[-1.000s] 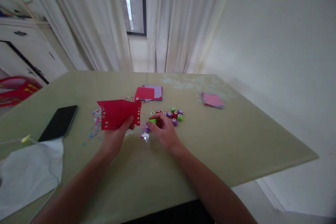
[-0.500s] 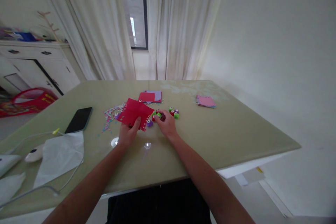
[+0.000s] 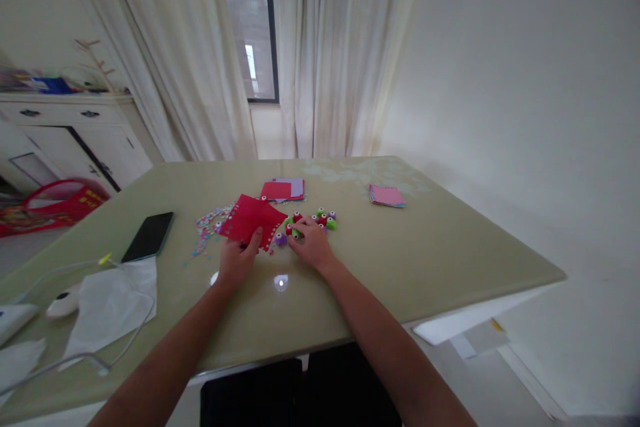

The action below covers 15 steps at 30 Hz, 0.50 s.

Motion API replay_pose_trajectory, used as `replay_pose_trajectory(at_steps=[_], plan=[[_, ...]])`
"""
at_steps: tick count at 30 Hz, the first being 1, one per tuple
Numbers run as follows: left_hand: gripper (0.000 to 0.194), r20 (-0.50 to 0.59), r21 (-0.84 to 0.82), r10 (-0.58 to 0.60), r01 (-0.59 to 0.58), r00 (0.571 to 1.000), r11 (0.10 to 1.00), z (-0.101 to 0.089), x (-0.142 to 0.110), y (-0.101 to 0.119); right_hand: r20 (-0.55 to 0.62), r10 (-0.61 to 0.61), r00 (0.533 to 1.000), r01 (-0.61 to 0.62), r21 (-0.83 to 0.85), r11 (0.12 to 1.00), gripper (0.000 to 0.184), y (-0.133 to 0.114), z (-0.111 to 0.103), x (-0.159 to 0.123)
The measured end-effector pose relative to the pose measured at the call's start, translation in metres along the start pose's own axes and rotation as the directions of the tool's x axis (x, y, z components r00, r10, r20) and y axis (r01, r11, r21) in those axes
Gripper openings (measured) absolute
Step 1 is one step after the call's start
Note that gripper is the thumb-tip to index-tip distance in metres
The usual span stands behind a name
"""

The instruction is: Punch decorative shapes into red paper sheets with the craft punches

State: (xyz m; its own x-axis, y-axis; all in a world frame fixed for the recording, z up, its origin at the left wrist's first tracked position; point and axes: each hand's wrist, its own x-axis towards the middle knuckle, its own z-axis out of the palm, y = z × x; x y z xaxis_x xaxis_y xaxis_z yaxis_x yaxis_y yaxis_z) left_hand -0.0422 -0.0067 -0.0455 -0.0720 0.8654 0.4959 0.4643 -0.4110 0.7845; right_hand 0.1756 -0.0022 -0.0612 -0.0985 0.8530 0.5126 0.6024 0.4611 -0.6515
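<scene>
My left hand (image 3: 237, 260) is closed on a sheet of red paper (image 3: 253, 219), thumb on top, held tilted above the table. Small holes run along the paper's edges. Right of the paper, my right hand (image 3: 311, 245) bends its fingers round a small green piece with an eye-like top (image 3: 297, 235). Similar green, red and purple pieces lie close about the fingers, with a small cluster (image 3: 327, 219) just beyond the hand. A purple piece (image 3: 281, 239) sits between the paper and my right hand. Part of what my right fingers touch is hidden.
Paper confetti (image 3: 204, 227) is scattered left of the red paper. Red and lilac sheets (image 3: 283, 189) lie behind it, and a pink-topped paper stack (image 3: 387, 196) at the right. A phone (image 3: 149, 237), white tissue (image 3: 117, 300) and a cable (image 3: 131, 347) occupy the table's left side.
My right hand has shifted slightly down and left among the small pieces, its fingers now at a green one. The red paper stays in my left hand; the view has moved slightly.
</scene>
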Motion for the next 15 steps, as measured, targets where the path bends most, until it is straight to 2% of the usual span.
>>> replay_pose_trajectory(at_steps=[3, 7, 12, 15], plan=[[0.036, 0.016, -0.004, 0.039, -0.039, 0.999, 0.999, 0.0013, 0.0002, 0.0023, 0.027, -0.022, 0.999, 0.021, 0.021, 1.000, 0.018, 0.0006, 0.0037, -0.0016], [0.034, 0.032, -0.009, 0.067, -0.067, 0.997, 0.998, 0.0009, 0.0008, 0.0054, -0.007, -0.008, 1.000, 0.009, 0.074, 0.997, 0.020, 0.0005, 0.0034, -0.0016], [0.036, 0.060, 0.011, 0.053, -0.054, 0.997, 0.998, -0.0004, -0.0003, 0.0038, -0.042, -0.012, 0.999, 0.021, 0.213, 0.977, 0.029, -0.0040, -0.0031, -0.0006], [0.041, 0.093, 0.018, 0.031, -0.033, 0.995, 0.999, -0.0004, -0.0011, 0.0025, -0.045, 0.032, 0.998, -0.018, 0.286, 0.958, 0.028, -0.0056, -0.0019, 0.0002]])
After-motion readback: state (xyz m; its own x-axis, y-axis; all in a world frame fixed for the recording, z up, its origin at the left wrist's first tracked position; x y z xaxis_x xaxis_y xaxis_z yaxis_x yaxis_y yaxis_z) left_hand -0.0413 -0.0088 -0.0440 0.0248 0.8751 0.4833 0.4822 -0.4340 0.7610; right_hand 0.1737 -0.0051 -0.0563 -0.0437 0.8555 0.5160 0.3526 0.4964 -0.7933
